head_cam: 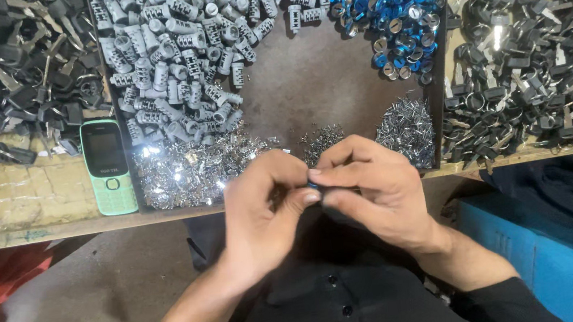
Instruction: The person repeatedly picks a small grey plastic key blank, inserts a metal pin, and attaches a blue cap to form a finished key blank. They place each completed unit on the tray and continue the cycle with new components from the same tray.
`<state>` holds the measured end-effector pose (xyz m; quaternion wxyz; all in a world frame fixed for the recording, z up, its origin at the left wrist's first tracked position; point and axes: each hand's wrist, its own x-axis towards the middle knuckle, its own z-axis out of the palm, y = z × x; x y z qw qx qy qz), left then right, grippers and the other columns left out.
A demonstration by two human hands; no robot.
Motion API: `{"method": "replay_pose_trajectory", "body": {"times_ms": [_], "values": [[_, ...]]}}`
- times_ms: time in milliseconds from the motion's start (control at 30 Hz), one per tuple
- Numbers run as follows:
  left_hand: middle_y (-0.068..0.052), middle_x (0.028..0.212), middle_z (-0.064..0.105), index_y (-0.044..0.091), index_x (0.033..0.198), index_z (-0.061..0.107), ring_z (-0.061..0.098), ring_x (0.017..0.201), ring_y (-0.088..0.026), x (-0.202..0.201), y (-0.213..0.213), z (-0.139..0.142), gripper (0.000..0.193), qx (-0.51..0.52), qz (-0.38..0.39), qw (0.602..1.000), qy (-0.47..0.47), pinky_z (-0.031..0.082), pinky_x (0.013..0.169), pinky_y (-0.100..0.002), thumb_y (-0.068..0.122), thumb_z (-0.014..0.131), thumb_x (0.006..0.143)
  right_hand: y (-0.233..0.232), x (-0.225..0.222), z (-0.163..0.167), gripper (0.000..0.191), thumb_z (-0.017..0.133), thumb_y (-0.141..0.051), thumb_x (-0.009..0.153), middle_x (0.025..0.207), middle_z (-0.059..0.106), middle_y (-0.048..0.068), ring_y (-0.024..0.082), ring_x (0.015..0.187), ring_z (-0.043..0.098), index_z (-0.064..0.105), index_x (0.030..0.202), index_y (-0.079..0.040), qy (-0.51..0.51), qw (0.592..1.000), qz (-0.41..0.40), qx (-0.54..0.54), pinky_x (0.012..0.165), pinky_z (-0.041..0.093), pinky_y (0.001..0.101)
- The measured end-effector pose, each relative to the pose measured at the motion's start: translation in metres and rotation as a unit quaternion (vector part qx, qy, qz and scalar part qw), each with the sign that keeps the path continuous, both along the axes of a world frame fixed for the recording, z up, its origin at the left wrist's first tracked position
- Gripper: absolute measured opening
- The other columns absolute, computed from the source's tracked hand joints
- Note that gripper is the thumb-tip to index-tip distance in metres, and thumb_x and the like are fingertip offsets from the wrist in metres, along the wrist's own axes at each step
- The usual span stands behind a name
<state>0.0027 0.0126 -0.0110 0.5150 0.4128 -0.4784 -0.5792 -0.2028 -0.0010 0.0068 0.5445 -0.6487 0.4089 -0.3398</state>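
My left hand (259,208) and my right hand (370,187) meet fingertip to fingertip just in front of the table edge. Between them they pinch a small part with a blue rim (313,175), mostly hidden by the fingers. Right behind the hands lies a dark brown tray (306,86). It holds a heap of grey lock cylinders (172,58) at the left, blue-rimmed round caps (396,13) at the back right, and shiny small metal pieces (193,169) along its near edge, with another shiny pile (406,128) at the right.
A green push-button phone (108,167) lies on the wooden table (15,201) left of the tray. Heaps of black-headed keys lie at the far left (5,64) and at the right (536,57). A blue box (570,272) stands below at the right.
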Motion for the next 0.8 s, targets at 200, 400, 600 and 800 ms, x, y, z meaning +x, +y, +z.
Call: {"method": "replay_pose_trajectory", "body": {"times_ms": [200, 400, 600, 800], "values": [[-0.001, 0.100, 0.066, 0.005, 0.123, 0.060, 0.062, 0.090, -0.007, 0.010, 0.000, 0.000, 0.037, 0.177, -0.111, 0.956, 0.207, 0.052, 0.080, -0.023, -0.007, 0.071, 0.091, 0.007, 0.014, -0.003, 0.043, 0.092, -0.016, 0.075, 0.102, 0.055, 0.006, 0.018, 0.089, 0.055, 0.074, 0.113, -0.007, 0.123, 0.970, -0.027, -0.209, 0.076, 0.046, 0.0300], [-0.007, 0.104, 0.070, -0.002, 0.108, 0.068, 0.067, 0.097, -0.011, 0.013, 0.014, -0.008, 0.017, 0.144, 0.015, 0.986, 0.086, 0.055, 0.087, -0.026, -0.008, 0.070, 0.093, -0.006, 0.028, -0.004, 0.047, 0.089, -0.014, 0.074, 0.108, 0.056, 0.012, 0.023, 0.096, 0.058, 0.069, 0.116, -0.004, 0.119, 0.968, -0.027, -0.217, 0.081, 0.050, 0.0351], [-0.008, 0.110, 0.068, -0.003, 0.112, 0.068, 0.068, 0.101, -0.014, 0.033, 0.021, -0.014, 0.016, 0.097, 0.119, 0.986, 0.070, 0.055, 0.091, -0.026, -0.006, 0.068, 0.096, -0.026, 0.030, 0.001, 0.032, 0.085, -0.002, 0.079, 0.104, 0.060, 0.009, 0.024, 0.090, 0.060, 0.074, 0.108, -0.010, 0.269, 0.937, -0.024, -0.222, 0.075, 0.049, 0.0362], [-0.008, 0.110, 0.067, -0.003, 0.113, 0.068, 0.068, 0.100, -0.014, 0.033, 0.020, -0.017, 0.014, 0.100, 0.095, 0.988, 0.072, 0.055, 0.091, -0.026, -0.002, 0.067, 0.099, -0.033, 0.050, -0.011, 0.019, 0.081, -0.002, 0.080, 0.098, 0.060, 0.007, 0.028, 0.088, 0.059, 0.073, 0.096, -0.008, 0.300, 0.901, 0.056, -0.307, 0.074, 0.044, 0.0429]]}}
